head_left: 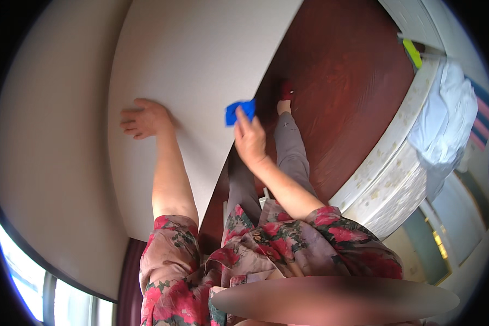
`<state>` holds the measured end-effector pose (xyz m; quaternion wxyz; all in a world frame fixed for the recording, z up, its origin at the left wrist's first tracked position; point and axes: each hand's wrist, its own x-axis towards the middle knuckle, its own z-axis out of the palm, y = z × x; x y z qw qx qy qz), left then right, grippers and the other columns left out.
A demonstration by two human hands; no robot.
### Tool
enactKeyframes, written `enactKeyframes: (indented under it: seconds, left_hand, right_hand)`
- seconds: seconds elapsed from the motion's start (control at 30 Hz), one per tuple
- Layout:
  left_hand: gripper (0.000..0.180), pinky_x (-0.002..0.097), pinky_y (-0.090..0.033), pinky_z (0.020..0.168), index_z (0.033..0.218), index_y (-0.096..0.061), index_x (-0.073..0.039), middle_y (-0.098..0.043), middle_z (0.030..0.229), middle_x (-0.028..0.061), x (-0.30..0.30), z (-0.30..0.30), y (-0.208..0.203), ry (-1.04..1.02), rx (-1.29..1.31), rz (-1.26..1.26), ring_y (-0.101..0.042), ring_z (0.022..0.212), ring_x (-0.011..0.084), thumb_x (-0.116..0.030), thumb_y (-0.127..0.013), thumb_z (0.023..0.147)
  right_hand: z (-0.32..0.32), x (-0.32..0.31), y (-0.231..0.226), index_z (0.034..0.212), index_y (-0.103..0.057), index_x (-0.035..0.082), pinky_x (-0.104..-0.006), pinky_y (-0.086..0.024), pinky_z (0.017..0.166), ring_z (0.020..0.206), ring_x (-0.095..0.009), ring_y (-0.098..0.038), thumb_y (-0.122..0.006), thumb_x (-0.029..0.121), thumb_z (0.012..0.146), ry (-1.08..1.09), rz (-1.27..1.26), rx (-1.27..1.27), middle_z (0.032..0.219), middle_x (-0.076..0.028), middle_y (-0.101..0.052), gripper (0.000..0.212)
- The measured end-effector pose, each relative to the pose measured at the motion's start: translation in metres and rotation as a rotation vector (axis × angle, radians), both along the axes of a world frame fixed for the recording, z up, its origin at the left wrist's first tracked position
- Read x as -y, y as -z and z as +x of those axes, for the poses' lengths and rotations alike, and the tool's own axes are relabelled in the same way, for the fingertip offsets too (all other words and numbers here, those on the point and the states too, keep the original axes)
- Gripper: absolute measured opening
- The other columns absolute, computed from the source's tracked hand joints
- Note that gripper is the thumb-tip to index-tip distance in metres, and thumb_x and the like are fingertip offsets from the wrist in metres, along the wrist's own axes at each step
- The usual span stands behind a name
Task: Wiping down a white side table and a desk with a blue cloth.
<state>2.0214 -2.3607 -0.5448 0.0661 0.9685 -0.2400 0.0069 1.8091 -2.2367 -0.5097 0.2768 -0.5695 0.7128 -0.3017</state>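
Note:
My left hand (148,118) rests on a broad pale panel (201,43), its fingers spread and nothing in them. Near the panel's right edge, my right hand (250,142) pinches a small bright blue cloth (238,111). The cloth is over the panel's edge area, slightly blurred; whether it touches the surface I cannot tell.
Dark red floor (342,81) lies to the right of the panel, with my foot in a red shoe (287,89) on it. Farther right, light blue fabric (443,119) hangs over a pale patterned mattress (386,174). Bright windows (32,282) are at the lower left, beside a dark curtain (130,280).

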Motion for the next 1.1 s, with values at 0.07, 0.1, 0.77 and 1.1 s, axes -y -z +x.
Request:
enactKeyframes:
  seconds: [0.07, 0.1, 0.77, 1.1]
  left_hand:
    - [0.067, 0.0549, -0.023, 0.103, 0.144, -0.027, -0.005, -0.023, 0.148, 0.0252, 0.003, 0.0, 0.004, 0.024, 0.005, 0.013, -0.026, 0.132, 0.0383, -0.049, -0.037, 0.094]
    - [0.067, 0.055, -0.024, 0.103, 0.144, -0.026, -0.006, -0.023, 0.148, 0.024, 0.001, -0.004, 0.006, 0.017, -0.083, -0.005, -0.027, 0.132, 0.0372, -0.049, -0.037, 0.094]
    - [0.069, 0.0519, -0.017, 0.11, 0.145, -0.031, -0.006, -0.02, 0.15, 0.0276, 0.16, -0.233, 0.001, 0.831, -0.066, -0.017, -0.018, 0.139, 0.0415, -0.053, -0.034, 0.094]
    - [0.071, 0.0514, -0.015, 0.113, 0.147, -0.027, -0.004, -0.019, 0.152, 0.0279, 0.15, -0.228, -0.006, 0.79, -0.041, 0.018, -0.017, 0.141, 0.0418, -0.053, -0.033, 0.095]
  right_hand:
    - [0.017, -0.045, -0.001, 0.122, -0.058, 0.004, -0.0442, -0.052, 0.07, 0.081, -0.038, -0.061, -0.062, 0.001, 0.078, -0.062, 0.073, 0.047, 0.095, -0.022, -0.057, 0.044]
    - [0.018, -0.065, 0.001, 0.123, -0.057, 0.005, -0.0435, -0.053, 0.07, 0.082, -0.038, -0.061, -0.062, 0.001, 0.078, -0.09, 0.083, 0.063, 0.095, -0.022, -0.057, 0.046]
    - [-0.058, 0.083, 0.049, 0.136, -0.041, 0.001, -0.0432, -0.047, 0.088, 0.101, -0.041, -0.059, -0.045, 0.004, 0.091, 0.305, 0.125, 0.588, 0.106, -0.026, -0.059, 0.045]
    - [-0.111, 0.199, 0.09, 0.134, -0.043, -0.001, -0.0458, -0.046, 0.095, 0.109, -0.043, -0.055, -0.041, 0.003, 0.091, 0.421, 0.19, 0.598, 0.119, -0.029, -0.056, 0.044]
